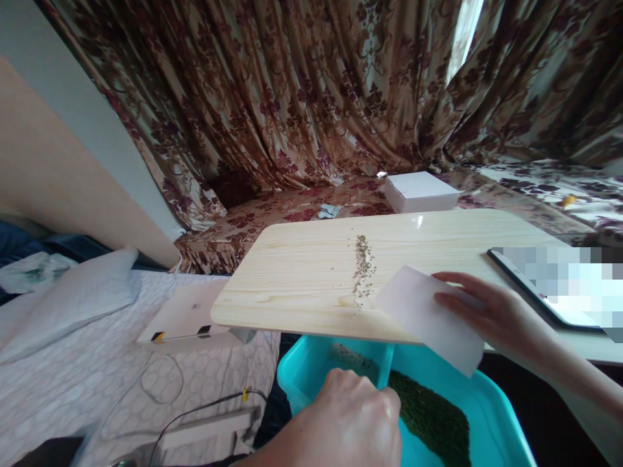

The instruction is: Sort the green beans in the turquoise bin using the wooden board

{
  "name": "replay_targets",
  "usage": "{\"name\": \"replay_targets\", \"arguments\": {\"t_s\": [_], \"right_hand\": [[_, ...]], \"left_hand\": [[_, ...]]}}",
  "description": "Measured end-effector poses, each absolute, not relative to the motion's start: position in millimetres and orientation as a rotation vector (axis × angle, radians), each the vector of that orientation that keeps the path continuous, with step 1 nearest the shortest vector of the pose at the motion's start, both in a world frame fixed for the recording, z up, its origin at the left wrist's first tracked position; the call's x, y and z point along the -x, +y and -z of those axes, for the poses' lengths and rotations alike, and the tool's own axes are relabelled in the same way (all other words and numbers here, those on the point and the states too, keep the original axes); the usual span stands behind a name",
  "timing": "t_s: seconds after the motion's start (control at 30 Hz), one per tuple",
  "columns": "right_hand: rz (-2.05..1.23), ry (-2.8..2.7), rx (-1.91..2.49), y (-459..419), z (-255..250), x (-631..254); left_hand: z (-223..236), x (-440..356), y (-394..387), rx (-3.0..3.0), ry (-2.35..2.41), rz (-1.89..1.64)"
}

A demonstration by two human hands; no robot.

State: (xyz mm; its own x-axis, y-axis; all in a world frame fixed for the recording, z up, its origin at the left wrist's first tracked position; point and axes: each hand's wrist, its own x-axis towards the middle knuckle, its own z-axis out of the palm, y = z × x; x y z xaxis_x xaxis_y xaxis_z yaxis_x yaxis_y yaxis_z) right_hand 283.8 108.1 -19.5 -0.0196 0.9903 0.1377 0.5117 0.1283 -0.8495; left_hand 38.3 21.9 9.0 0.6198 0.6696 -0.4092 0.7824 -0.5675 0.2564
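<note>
My right hand (496,308) pinches a white sheet of paper (413,301) between thumb and fingers, tilted over the front edge of the light wooden tabletop (292,272). Left of the paper's edge, a line of small brown and pale crumbs (363,269) lies scattered on the wood. My left hand (353,415) is closed with knuckles up, above a turquoise divided bin (491,402). Its fingers point away from view, so what they hold is hidden. One bin section has some loose bits in it, the other a dark green textured block (433,421).
At right on the tabletop rests a dark-edged tablet (535,292), its screen blurred. Behind the table are a white box (421,191) and a floral curtain (292,97). To the left, a bed (97,383) carries a pillow (87,295), a white flat box (187,311) and cables.
</note>
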Motion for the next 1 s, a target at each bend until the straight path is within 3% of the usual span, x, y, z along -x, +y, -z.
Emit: {"name": "replay_targets", "arguments": {"t_s": [0.37,1.0], "right_hand": [[-0.704,-1.679,1.475,119,24,-265],[-0.832,-1.672,1.423,128,39,-274]], "left_hand": [[-15,-16,17,-2.39,1.228,0.494],[-17,23,7,-2.082,1.521,0.338]]}}
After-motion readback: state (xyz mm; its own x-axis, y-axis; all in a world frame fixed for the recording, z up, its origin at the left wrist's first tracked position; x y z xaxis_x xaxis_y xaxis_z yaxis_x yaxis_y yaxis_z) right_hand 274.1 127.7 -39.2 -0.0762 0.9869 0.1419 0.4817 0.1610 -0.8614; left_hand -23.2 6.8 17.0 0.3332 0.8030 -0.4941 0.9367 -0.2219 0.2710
